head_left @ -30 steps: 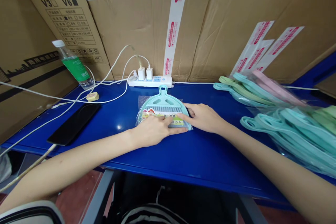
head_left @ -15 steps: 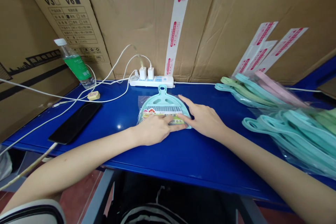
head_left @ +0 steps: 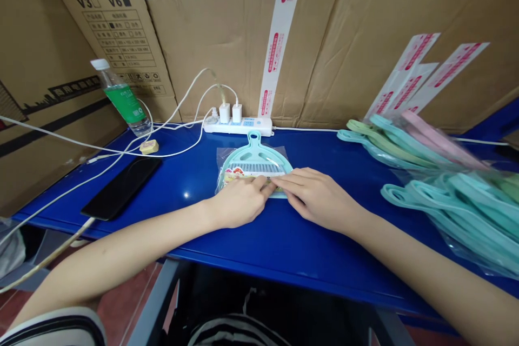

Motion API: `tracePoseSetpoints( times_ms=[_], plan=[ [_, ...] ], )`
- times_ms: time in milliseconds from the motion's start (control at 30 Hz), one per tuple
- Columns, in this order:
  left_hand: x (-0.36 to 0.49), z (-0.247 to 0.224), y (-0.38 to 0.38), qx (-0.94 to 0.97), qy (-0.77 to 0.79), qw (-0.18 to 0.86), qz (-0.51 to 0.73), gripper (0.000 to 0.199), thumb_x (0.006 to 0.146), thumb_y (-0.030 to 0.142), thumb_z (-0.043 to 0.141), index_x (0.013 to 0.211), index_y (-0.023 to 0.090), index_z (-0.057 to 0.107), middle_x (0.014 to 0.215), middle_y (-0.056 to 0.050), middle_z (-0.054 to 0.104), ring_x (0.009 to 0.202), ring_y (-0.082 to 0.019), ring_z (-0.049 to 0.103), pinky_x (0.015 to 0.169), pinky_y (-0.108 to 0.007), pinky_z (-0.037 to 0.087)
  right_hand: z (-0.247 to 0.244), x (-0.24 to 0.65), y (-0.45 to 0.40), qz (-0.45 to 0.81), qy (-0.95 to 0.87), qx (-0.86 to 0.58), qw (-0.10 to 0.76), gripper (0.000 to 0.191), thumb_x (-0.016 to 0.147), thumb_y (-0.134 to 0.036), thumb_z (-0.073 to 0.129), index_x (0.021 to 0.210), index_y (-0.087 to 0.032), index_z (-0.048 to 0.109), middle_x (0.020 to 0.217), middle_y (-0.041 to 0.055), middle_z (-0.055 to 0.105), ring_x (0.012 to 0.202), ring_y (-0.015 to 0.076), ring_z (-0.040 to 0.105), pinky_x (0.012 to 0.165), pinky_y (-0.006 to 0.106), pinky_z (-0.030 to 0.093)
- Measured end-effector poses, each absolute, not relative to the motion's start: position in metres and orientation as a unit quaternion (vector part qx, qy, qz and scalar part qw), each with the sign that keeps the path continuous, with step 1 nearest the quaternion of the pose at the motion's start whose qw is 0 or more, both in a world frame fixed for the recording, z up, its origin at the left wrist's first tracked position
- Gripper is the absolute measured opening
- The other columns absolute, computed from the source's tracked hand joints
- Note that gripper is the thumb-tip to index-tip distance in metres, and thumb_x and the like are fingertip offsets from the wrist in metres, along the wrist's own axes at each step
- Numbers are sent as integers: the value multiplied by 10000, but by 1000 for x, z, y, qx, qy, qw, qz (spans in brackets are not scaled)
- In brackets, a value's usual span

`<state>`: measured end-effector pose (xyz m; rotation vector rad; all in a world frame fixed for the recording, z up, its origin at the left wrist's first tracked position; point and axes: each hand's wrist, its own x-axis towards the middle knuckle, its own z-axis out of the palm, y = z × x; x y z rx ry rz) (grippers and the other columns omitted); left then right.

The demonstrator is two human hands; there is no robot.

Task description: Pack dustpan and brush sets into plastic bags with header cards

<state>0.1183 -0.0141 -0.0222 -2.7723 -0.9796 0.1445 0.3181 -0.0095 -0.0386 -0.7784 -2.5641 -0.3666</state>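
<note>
A light-blue dustpan (head_left: pixel 254 150) lies flat on the blue table in a clear plastic bag, its looped handle pointing away from me. Inside the pan is a brush with grey bristles (head_left: pixel 256 167), above a printed label partly covered by my fingers. My left hand (head_left: pixel 242 201) rests on the near left part of the package, fingers bent and closed against it. From the right, my right hand (head_left: pixel 318 197) meets it at the near edge, fingers together and pressed on the bag. The fingertips of both hands nearly touch; what exactly they pinch is hidden.
More bagged dustpans in blue, green and pink (head_left: pixel 405 140) lie at the right, with a blue pile (head_left: pixel 450 205) nearer me. A power strip (head_left: pixel 239 126) with cables stands behind. At left are a bottle (head_left: pixel 125 102), a phone (head_left: pixel 121 188) and a small yellow block (head_left: pixel 149 146).
My right hand has slid from the pan's right rim down toward the label, its spread fingers drawing together beside the left fingertips. The left hand's fingers have curled more. The view has shifted slightly.
</note>
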Motion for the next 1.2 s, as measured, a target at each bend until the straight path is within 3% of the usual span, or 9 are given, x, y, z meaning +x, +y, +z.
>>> tracePoseSetpoints(
  times_ms=[133, 300, 433, 633, 933, 1067, 1200],
  plan=[
    [113, -18, -20, -920, -355, 131, 97, 456, 918, 84, 386, 1363, 25, 467, 1052, -184, 681, 903, -303, 696, 772, -447, 578, -36, 319, -11, -127, -925, -299, 196, 340, 871, -80, 452, 1042, -171, 731, 970, 80, 766, 844, 223, 639, 754, 367, 492],
    [101, -4, -26, -890, -416, 124, 139, 477, 908, 88, 394, 1378, 49, 468, 1032, -178, 717, 848, -313, 713, 675, -418, 575, -28, 320, -14, -122, -911, -344, 189, 267, 860, -130, 498, 876, -199, 755, 780, 75, 738, 785, 228, 571, 687, 345, 422],
    [95, 8, -28, -860, -473, 107, 159, 402, 898, 118, 403, 1251, 85, 594, 910, -161, 739, 789, -327, 721, 651, -415, 554, -25, 324, -12, -124, -904, -360, 196, 259, 849, -149, 521, 769, -208, 760, 685, 76, 653, 741, 210, 551, 675, 320, 395],
    [81, 20, -25, -818, -536, 109, 179, 370, 888, 171, 397, 1062, 170, 723, 821, -148, 738, 802, -331, 720, 658, -388, 524, -22, 331, -7, -110, -893, -396, 182, 283, 874, -222, 511, 853, -241, 792, 692, 63, 608, 651, 180, 528, 650, 304, 392],
    [61, 30, -11, -827, -550, 46, 112, 421, 851, 179, 421, 1096, 325, 731, 921, -36, 760, 882, -226, 703, 772, -329, 526, -22, 334, -2, -68, -879, -434, 187, 296, 893, -265, 489, 952, -238, 778, 701, 52, 653, 608, 166, 547, 583, 282, 372],
    [58, 29, -7, -834, -542, 33, 92, 413, 842, 162, 424, 1039, 319, 750, 917, -19, 760, 865, -218, 698, 755, -319, 524, -25, 328, -8, -129, -884, -406, 194, 313, 915, -250, 467, 935, -220, 778, 634, 50, 615, 594, 170, 510, 586, 289, 362],
    [63, 22, -7, -851, -512, 82, 79, 359, 852, 145, 425, 955, 233, 758, 871, -55, 735, 800, -230, 694, 693, -323, 525, -30, 317, -16, -198, -902, -342, 174, 305, 935, -214, 460, 1047, -168, 741, 686, 80, 670, 734, 220, 539, 659, 325, 389]
  ],
)
